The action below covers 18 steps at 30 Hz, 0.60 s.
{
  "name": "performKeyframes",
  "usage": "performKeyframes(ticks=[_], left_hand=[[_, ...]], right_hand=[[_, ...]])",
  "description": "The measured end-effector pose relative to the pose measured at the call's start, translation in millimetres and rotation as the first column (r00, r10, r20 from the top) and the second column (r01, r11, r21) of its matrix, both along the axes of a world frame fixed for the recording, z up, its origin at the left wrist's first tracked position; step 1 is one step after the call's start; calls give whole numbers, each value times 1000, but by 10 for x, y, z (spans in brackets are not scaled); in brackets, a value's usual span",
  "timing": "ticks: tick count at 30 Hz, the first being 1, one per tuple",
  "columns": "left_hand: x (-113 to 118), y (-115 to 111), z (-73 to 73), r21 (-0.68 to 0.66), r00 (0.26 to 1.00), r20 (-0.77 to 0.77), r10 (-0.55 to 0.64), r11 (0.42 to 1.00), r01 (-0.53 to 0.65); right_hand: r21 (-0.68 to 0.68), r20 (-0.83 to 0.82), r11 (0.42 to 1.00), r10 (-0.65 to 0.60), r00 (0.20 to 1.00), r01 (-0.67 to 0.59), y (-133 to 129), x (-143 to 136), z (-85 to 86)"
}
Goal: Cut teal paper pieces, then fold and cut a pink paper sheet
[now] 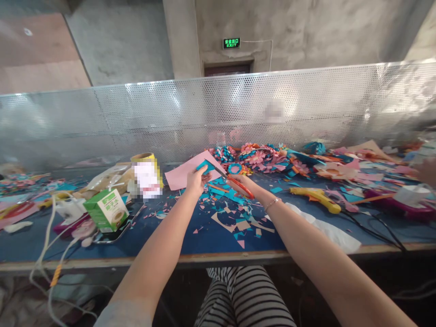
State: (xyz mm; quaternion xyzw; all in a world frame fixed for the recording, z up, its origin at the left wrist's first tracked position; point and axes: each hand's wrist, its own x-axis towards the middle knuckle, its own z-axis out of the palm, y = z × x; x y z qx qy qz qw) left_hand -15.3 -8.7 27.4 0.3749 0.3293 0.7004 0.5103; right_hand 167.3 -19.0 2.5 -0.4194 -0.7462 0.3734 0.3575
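My left hand (pixel 196 180) is closed on a small piece of blue paper (pixel 206 167), thumb on top. Red-handled scissors (pixel 241 185) are in my right hand (pixel 245 182), their dark blades pointing left at the blue paper's edge. Whether the blades are parted is too small to tell. Just behind my left hand is a pink sheet of paper (pixel 184 171). A blue paper ring (pixel 235 169) sits beyond the scissors. Blue, pink and cream paper scraps (pixel 235 220) lie scattered on the table below my hands.
A heap of paper flowers (pixel 262 156) lies along the perforated metal screen (pixel 190 109). On the right are a yellow glue gun (pixel 316 197) and a white plastic bag (pixel 327 229). To the left stand a green-and-white carton (pixel 106 211) and white cables (pixel 51 227). A blurred hand (pixel 427 170) shows at far right.
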Motion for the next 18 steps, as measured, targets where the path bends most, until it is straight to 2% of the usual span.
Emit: performKeyframes(ticks=[7, 12, 18], left_hand=[[27, 14, -29, 3, 997, -71, 25, 1000, -24], [35, 18, -54, 97, 993, -95, 71, 993, -62], [52, 12, -62, 150, 990, -106, 97, 985, -81]], right_hand=[[-29, -69, 1000, -7, 998, 5, -101, -62, 42], [-43, -76, 998, -41, 996, 38, -48, -117, 1], [-67, -104, 998, -4, 995, -3, 10, -116, -59]])
